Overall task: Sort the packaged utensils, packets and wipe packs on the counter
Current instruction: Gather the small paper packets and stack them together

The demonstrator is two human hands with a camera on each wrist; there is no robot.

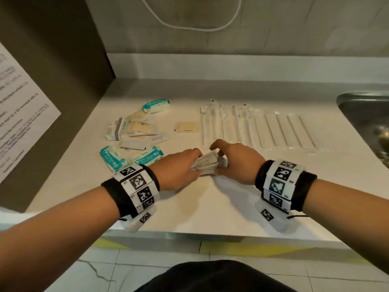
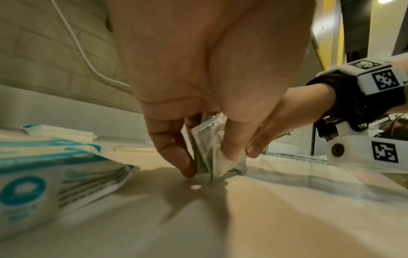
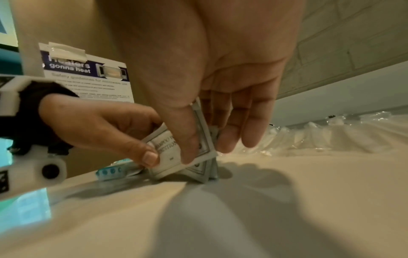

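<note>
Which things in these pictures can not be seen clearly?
- Number of packets in the stack: head view, left hand and right hand cover it.
- Packet print: right wrist view, thumb hides part.
- Sink: head view, cut by edge.
- Paper notice: text blurred.

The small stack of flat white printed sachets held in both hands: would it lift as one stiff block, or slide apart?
The flat white printed sachets look thin and glossy and are already fanned unevenly, so they would probably slip and bend.
</note>
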